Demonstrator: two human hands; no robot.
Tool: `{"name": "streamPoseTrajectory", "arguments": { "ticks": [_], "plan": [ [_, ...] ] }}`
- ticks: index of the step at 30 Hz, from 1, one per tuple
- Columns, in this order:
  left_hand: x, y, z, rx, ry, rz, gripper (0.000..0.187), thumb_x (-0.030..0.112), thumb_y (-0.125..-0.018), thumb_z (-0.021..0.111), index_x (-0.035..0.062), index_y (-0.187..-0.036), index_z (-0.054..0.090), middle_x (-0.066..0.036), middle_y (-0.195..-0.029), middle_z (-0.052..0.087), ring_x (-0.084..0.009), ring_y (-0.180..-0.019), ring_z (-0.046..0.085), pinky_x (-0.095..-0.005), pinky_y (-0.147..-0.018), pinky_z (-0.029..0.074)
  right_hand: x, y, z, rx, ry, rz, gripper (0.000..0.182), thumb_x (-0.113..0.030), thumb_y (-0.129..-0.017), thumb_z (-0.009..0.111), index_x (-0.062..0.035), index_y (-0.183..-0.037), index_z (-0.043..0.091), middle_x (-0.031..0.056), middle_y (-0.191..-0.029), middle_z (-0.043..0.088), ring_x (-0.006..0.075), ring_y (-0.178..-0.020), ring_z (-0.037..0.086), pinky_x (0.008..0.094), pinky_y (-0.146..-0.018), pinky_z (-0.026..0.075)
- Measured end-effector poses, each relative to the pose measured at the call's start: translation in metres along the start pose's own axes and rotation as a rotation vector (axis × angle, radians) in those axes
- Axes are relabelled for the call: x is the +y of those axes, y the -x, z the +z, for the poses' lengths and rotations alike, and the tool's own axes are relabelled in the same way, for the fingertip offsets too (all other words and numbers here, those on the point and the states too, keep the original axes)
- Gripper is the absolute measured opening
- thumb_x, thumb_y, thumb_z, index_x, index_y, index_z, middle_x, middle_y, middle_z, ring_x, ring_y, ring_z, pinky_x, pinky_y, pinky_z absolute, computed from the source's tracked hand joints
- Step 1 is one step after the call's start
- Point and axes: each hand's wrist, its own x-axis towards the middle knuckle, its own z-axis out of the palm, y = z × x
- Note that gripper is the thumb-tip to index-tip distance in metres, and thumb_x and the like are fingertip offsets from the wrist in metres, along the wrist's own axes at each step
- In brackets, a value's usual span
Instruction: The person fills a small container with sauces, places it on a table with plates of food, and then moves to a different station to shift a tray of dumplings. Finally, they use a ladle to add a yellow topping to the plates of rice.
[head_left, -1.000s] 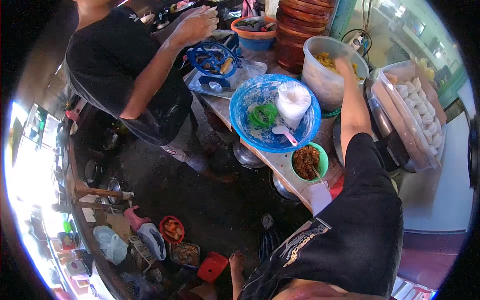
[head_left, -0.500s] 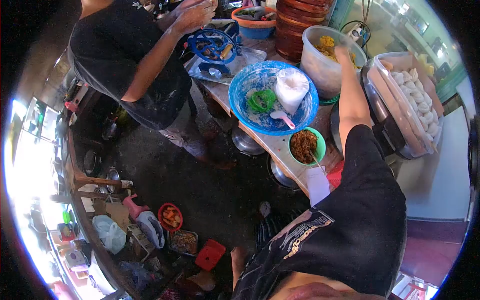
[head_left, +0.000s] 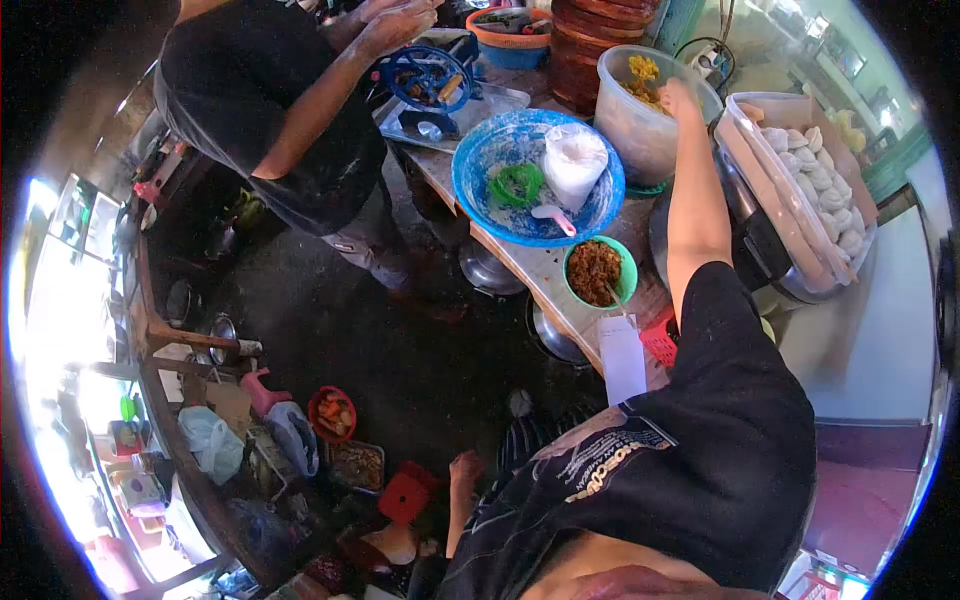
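Note:
My right arm stretches forward over the table, and my right hand (head_left: 679, 97) is at a tall translucent tub (head_left: 625, 120), just inside its rim. Its fingers are curled down beside the yellow food (head_left: 643, 72) in the tub; what they hold is hidden. Low on my left side hangs my left hand (head_left: 465, 468), small and dark in view, away from the table. Near my right forearm stand a green bowl of brown minced filling (head_left: 593, 271) with a spoon handle, and a blue basin (head_left: 480, 222) holding a bag of white powder (head_left: 575, 165), a green ring-like item (head_left: 516, 186) and a pink-handled scoop (head_left: 556, 219).
White dumplings (head_left: 820, 175) fill a paper-lined plastic box (head_left: 775, 205) on my right. Stacked brown round trays (head_left: 585, 50) stand behind. A co-worker (head_left: 265, 110) stands left of the table by a blue hand-wheel machine (head_left: 425, 80). Bags, containers and a red stool (head_left: 407, 492) are low on the left.
My right hand has shifted slightly left and lower at the tub, with its fingers showing more clearly. My left hand has risen a little. The whole view has shifted slightly.

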Motion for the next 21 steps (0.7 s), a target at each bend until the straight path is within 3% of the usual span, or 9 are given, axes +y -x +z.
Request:
{"name": "streamPoseTrajectory", "arguments": {
  "ticks": [2,5,6,8,9,10,11,19,21],
  "plan": [
    [-0.009,-0.02,-0.009,-0.051,-0.139,0.077,0.025,0.021,-0.085,0.048,0.0048,-0.101,0.058,-0.014,-0.09,0.062,-0.0268,-0.079,0.061,-0.0401,-0.063,0.05,-0.009,0.007,-0.003,0.085,-0.24,-0.013,0.017,-0.013,-0.081,0.05,-0.0019,-0.072,0.059,0.011,-0.061,0.054,0.017,-0.048,0.046,0.0328,-0.039,0.028],
    [-0.024,-0.04,-0.02,-0.105,-0.658,0.452,0.026,0.019,-0.085,0.047,0.0022,-0.101,0.057,-0.014,-0.085,0.061,-0.0267,-0.076,0.061,-0.0385,-0.062,0.051,-0.059,0.081,-0.078,0.365,-2.173,0.567,0.021,-0.008,-0.08,0.05,-0.0011,-0.061,0.05,0.0059,-0.051,0.043,0.0134,-0.038,0.029,0.03,-0.037,0.016],
    [-0.025,-0.036,-0.017,-0.116,-0.83,0.577,0.026,0.019,-0.085,0.046,0.0013,-0.101,0.057,-0.014,-0.084,0.061,-0.0267,-0.075,0.061,-0.038,-0.062,0.051,-0.063,0.092,-0.082,0.328,-2.141,0.496,0.021,-0.008,-0.081,0.05,-0.001,-0.061,0.05,0.0046,-0.05,0.041,0.0125,-0.036,0.028,0.029,-0.037,0.016],
    [-0.024,-0.021,-0.004,-0.043,-0.7,0.508,0.026,0.019,-0.085,0.046,0.0009,-0.101,0.056,-0.014,-0.082,0.061,-0.0266,-0.074,0.061,-0.0374,-0.062,0.052,-0.074,0.112,-0.093,0.254,-2.075,0.342,0.022,-0.008,-0.082,0.049,-0.0007,-0.061,0.048,0.0019,-0.047,0.038,0.0108,-0.034,0.025,0.027,-0.036,0.014],
    [-0.009,0.011,0.02,0.032,-0.395,0.317,0.026,0.019,-0.085,0.046,0.0014,-0.1,0.057,-0.014,-0.082,0.061,-0.0266,-0.074,0.061,-0.0372,-0.062,0.052,-0.087,0.158,-0.128,0.111,-1.994,0.31,0.016,-0.011,-0.088,0.04,-0.0022,-0.081,0.052,-0.0015,-0.055,0.04,0.0054,-0.036,0.025,0.0213,-0.032,0.016],
    [0.0,0.037,0.038,0.1,-0.086,0.13,0.026,0.02,-0.085,0.046,0.0018,-0.1,0.057,-0.013,-0.082,0.061,-0.0265,-0.074,0.061,-0.0371,-0.062,0.052,-0.095,0.181,-0.137,0.107,-1.971,0.24,0.018,-0.012,-0.086,0.046,-0.0016,-0.072,0.051,-0.0004,-0.05,0.038,0.0064,-0.035,0.025,0.0235,-0.033,0.016],
    [-0.01,0.031,0.033,0.086,-0.021,0.126,0.026,0.021,-0.086,0.046,0.0022,-0.1,0.057,-0.013,-0.082,0.061,-0.0262,-0.074,0.061,-0.037,-0.062,0.051,-0.103,0.197,-0.142,0.104,-1.946,0.169,0.023,-0.013,-0.083,0.052,-0.001,-0.063,0.05,0.0008,-0.045,0.037,0.0074,-0.034,0.025,0.0258,-0.034,0.016],
    [-0.107,-0.013,-0.001,-0.085,-0.028,0.26,0.031,0.028,-0.089,0.041,0.0058,-0.106,0.054,-0.012,-0.083,0.061,-0.0254,-0.077,0.061,-0.0362,-0.064,0.051,-0.141,0.339,-0.156,-0.249,-1.714,-0.114,0.026,-0.019,-0.087,0.048,-0.0033,-0.104,0.059,-0.0032,-0.059,0.043,0.0026,-0.04,0.027,0.019,-0.035,0.017],
    [-0.104,0.05,0.026,-0.077,-0.033,0.352,0.041,0.034,-0.086,0.05,0.0054,-0.115,0.048,-0.013,-0.099,0.058,-0.0266,-0.092,0.058,-0.039,-0.078,0.048,-0.153,0.37,-0.154,-0.328,-1.638,-0.187,0.026,-0.02,-0.087,0.048,-0.0043,-0.105,0.059,-0.0037,-0.058,0.042,0.0023,-0.04,0.027,0.0188,-0.035,0.016]
  ]
}}
